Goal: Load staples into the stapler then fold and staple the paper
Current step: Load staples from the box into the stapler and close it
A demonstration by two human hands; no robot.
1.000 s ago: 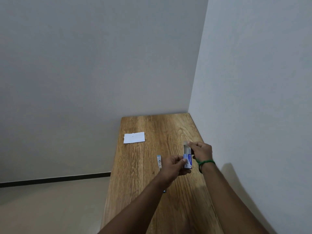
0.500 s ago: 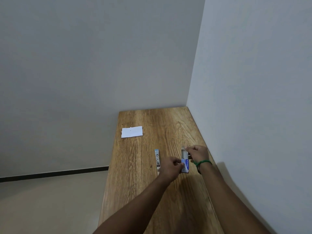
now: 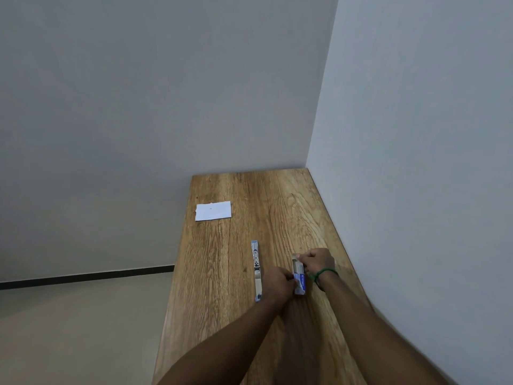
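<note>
Box (image 3: 300,285), likely light crushable card, is pinched by left grip (image 3: 277,283) and right grip (image 3: 317,259); hold its edges gently.

Open wood on the table (image 3: 222,259) between white paper (image 3: 213,210) near left edge and stapler (image 3: 256,270) lying lengthwise. Right of stapler, blocked by staple box (image 3: 301,286) gripped by left hand (image 3: 279,282) and right hand (image 3: 316,261). Flush against right table edge, side wall (image 3: 416,190).

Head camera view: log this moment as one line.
left hand: pinches staple box | right hand: grips its far end | stapler: lying untouched | paper: flat, far left
</note>
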